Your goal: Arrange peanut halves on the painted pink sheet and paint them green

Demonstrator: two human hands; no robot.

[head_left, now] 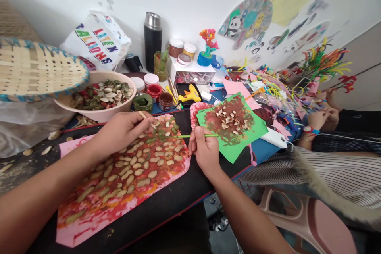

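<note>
My left hand (127,131) is closed around a short pale wooden stick (143,115) over the far side of a pink paper (73,235) smeared with red, orange and green paint. My right hand (205,151) pinches a thin green-handled brush (210,135). Its far end points left, close to several green-painted peanuts (167,124) near my left fingertips; whether it touches one I cannot tell. Unpainted peanuts (152,174) in their shells cover much of the paper, and my left forearm hides part of it.
Behind stand open jars of green paint (143,103), red paint (154,92) and brown paint (166,101), plus a yellow glue gun (190,94). A pink bowl (98,116) holds painted shells. Right lies a green sheet (230,154) with shells. Another person's hands (323,118) are farther right.
</note>
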